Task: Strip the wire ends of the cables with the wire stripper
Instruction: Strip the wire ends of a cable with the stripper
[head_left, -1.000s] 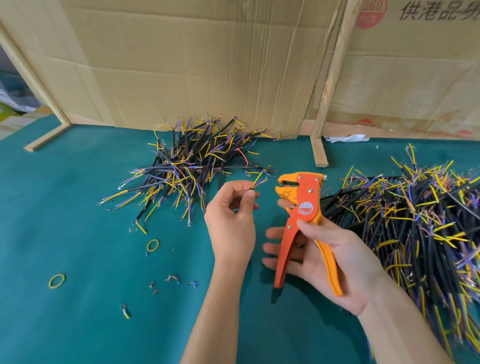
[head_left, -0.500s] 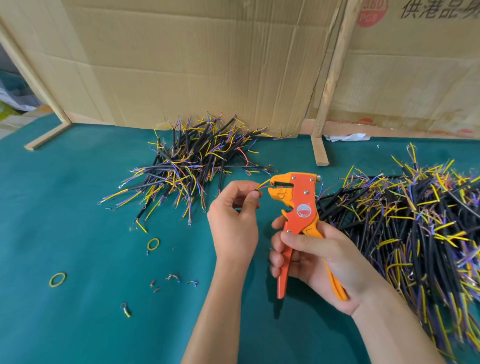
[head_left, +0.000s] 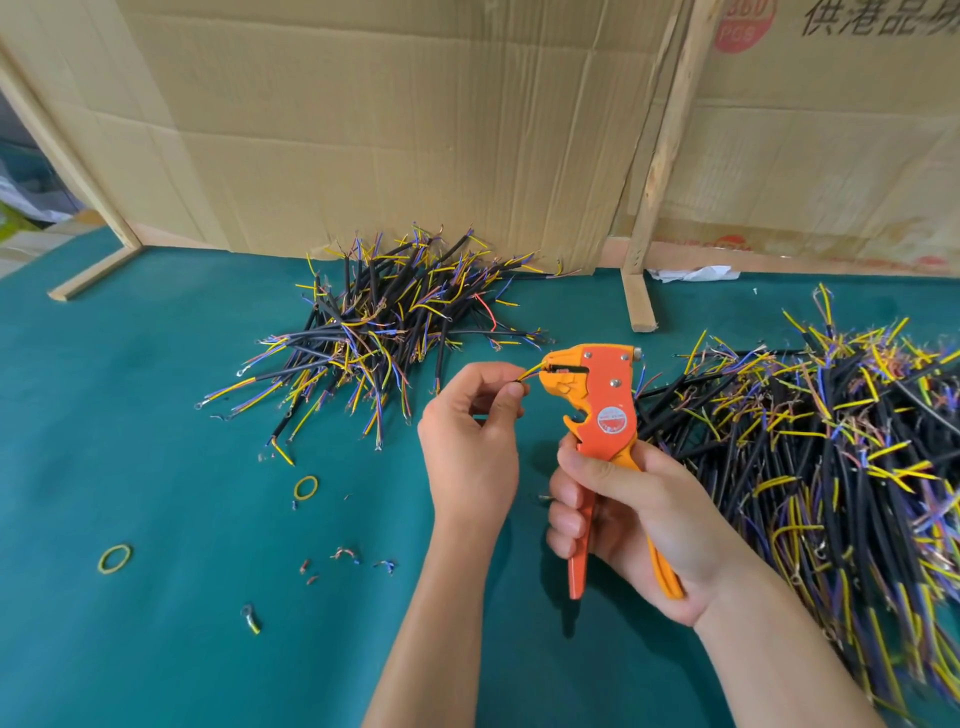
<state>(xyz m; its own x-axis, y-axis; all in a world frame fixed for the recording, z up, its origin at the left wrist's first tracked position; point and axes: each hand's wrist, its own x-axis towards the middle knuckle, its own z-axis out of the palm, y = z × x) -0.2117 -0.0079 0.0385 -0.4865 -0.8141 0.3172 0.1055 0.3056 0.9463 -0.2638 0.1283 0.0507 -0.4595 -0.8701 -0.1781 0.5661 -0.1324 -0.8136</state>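
**Head view: a yellow wire end sits in the stripper's mouth**

Head camera, our only view, shows our left hand (head_left: 470, 441) pinching a short cable (head_left: 521, 381) between thumb and fingertips, its yellow wire (head_left: 534, 370) fed into the mouth of the orange wire stripper (head_left: 602, 402). Our right hand (head_left: 631, 525) grasps the stripper's handles, fingers wrapped round them. We judge the stripping stroke itself to be the step in hand. Next comes a firm squeeze, with the cable held steady so the insulation slides off cleanly. A small pile of cables (head_left: 384, 332) lies on the green bench (head_left: 156, 467) beyond our left hand; a larger heap (head_left: 831, 441) lies to the right.
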